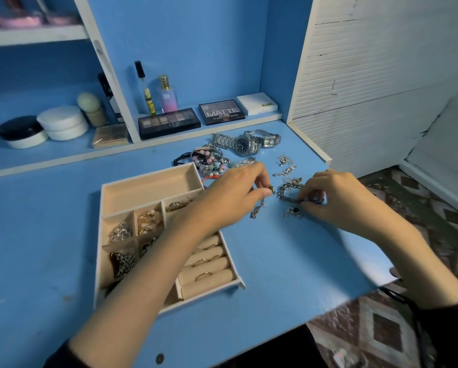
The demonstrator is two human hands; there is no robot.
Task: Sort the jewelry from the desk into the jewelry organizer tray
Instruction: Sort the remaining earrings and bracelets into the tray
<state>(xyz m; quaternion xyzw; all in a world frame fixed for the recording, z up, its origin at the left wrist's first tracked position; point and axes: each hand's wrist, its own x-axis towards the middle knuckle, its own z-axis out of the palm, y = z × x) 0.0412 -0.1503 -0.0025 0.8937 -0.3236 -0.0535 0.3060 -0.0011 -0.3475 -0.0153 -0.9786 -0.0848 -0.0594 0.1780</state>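
On the blue desk, the jewelry organizer tray lies just left of the loose pile, several of its compartments filled. The left hand pinches a small gold piece, and the right hand pinches a dark chain bracelet lying on the desk. Separate the two slowly so the links don't snag, then carry one clear to the tray.

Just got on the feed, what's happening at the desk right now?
A person is sorting jewelry. The left hand pinches a small gold piece; the right hand pinches a dark chain bracelet on the blue desk. The organizer tray is partly filled; two watches and beaded bracelets lie outside.
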